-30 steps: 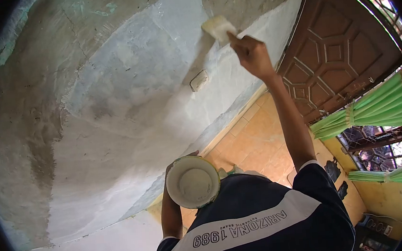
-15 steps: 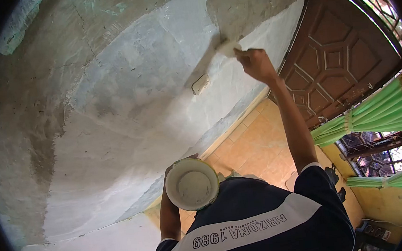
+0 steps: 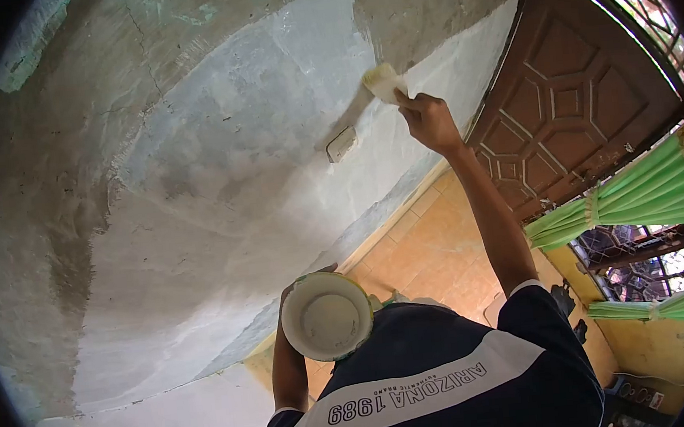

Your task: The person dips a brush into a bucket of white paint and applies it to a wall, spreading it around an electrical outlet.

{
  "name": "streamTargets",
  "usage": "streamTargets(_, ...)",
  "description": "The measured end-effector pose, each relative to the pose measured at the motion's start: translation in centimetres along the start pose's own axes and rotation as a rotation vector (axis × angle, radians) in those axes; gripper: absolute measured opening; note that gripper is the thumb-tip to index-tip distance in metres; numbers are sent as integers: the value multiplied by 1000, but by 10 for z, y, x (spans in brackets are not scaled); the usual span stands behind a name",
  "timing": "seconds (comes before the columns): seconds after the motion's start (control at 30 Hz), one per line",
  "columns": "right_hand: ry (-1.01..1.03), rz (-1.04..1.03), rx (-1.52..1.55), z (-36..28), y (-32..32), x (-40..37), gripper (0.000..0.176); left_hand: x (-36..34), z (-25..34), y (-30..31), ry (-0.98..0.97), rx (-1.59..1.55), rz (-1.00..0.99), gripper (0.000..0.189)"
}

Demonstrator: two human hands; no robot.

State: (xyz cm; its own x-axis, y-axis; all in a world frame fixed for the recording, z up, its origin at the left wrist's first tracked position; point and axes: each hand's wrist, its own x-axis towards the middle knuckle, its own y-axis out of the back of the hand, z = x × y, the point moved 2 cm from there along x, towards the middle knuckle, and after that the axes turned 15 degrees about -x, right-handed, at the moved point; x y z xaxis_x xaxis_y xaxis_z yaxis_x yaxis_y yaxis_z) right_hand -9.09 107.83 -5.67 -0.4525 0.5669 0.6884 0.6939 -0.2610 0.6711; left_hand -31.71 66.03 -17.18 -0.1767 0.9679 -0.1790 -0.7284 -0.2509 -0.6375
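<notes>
My right hand [image 3: 434, 123] is closed around the handle of a wide paintbrush [image 3: 384, 84]. Its pale bristles are at the wall [image 3: 245, 132], near the upper edge of a whitish painted patch; whether they touch is hard to tell. Held against my chest is a round tub [image 3: 328, 316] with whitish paint in the bottom and smears on its rim. My left hand [image 3: 290, 288] supports it from the far left side, fingers curled around it and mostly hidden. A small wall plate [image 3: 342, 144] sits below the brush.
A brown carved door [image 3: 566, 100] stands to the right of the wall. Beyond it are green curtains [image 3: 641, 195] at a grilled window. Orange floor tiles [image 3: 426, 247] lie below. Bare grey-brown plaster [image 3: 33, 216] surrounds the painted area.
My right hand has come slightly down and left, and the brush now shows its bristles pointing up-left. The tub in my left hand has barely moved.
</notes>
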Motion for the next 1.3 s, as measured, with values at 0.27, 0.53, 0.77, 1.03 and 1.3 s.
streamTargets(0.27,-24,-230,-99,36,-18,-27,31,1,7,-16,107,74,50,36)
streamTargets(0.53,-54,22,51,-16,56,31,38,-3,-2,-3,38,-4,-4,40)
streamTargets(0.77,-36,53,45,-29,35,38,43,-8,-3,4,34,-28,25,42)
streamTargets(1.03,-25,-126,-49,17,-25,-34,39,-14,3,-2,1,-58,24,43)
streamTargets(1.3,-21,-228,-223,2,31,21,31,-7,3,-5,46,-57,57,47)
